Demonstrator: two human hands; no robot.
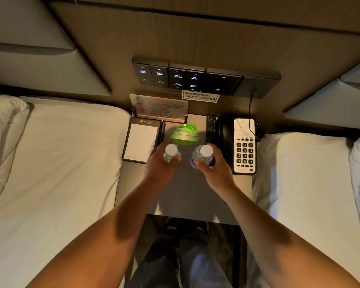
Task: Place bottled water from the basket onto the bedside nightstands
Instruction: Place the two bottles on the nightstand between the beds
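Note:
Seen from above, two clear water bottles with white caps stand upright over the grey nightstand (187, 196) between two beds. My left hand (160, 165) is wrapped around the left bottle (171, 151). My right hand (213, 169) grips the right bottle (204, 154). Whether the bottle bases touch the top I cannot tell. The basket is not in view.
On the nightstand lie a notepad holder (140, 140) at left, a green round object (185, 135) behind the bottles, a remote (211, 124) and a telephone (244, 145) at right, a card stand (158, 109) at the back. White beds flank both sides.

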